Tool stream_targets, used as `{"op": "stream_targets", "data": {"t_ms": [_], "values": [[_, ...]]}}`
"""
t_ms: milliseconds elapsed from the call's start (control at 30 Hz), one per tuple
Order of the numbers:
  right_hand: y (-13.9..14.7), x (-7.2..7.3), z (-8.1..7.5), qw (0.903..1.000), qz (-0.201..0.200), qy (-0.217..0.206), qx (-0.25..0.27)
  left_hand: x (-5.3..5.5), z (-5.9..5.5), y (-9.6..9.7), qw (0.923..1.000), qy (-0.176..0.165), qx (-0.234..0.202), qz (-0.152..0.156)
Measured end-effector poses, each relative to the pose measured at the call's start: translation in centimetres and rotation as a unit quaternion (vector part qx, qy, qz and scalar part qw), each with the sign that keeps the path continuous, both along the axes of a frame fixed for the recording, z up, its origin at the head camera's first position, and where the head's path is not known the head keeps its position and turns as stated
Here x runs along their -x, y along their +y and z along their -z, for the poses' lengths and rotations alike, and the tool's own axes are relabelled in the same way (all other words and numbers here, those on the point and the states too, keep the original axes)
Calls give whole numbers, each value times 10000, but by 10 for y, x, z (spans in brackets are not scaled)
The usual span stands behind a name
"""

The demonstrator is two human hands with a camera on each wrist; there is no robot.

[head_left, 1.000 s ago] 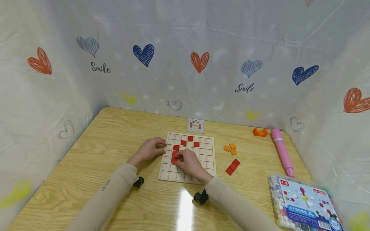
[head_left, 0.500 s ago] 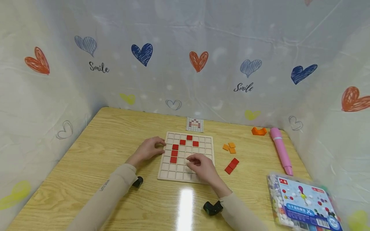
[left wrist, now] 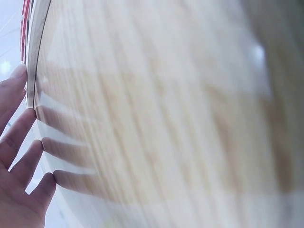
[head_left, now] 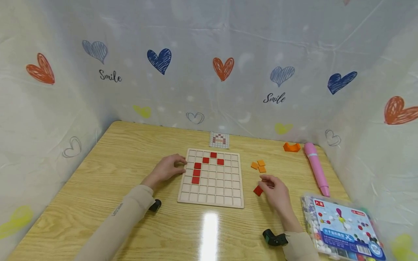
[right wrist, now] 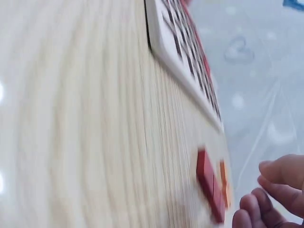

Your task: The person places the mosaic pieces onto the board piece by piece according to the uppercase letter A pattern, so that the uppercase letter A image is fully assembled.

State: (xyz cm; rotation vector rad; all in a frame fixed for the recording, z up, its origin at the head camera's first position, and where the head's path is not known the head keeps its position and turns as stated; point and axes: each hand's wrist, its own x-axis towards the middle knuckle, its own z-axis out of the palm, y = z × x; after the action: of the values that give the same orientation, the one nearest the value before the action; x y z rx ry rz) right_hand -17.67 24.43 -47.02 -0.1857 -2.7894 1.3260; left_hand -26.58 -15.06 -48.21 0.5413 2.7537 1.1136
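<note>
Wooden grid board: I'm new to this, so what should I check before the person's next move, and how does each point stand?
1. Board lying flat on the table: ok.
2. Left hand at the board's left edge: ok.
3. Pattern card uncovered behind the board: ok.
4. Unfilled squares available on the board: ok, many.
5. Right hand gripping a loose red tile: not ok; the right wrist view shows a gap between them.
6. Orange tiles uncovered beside the board: ok, three.
</note>
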Motion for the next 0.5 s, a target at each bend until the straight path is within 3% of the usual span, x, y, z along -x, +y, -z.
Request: {"op": "stream_targets", "data": {"t_ms": [233, 500], "values": [[36, 7, 6, 9977, 62, -508, -452, 1, 3, 0, 10000, -63, 6, -31], [37, 12, 8, 9977, 95, -419, -527, 1, -1, 1, 9999, -122, -88, -28]]}}
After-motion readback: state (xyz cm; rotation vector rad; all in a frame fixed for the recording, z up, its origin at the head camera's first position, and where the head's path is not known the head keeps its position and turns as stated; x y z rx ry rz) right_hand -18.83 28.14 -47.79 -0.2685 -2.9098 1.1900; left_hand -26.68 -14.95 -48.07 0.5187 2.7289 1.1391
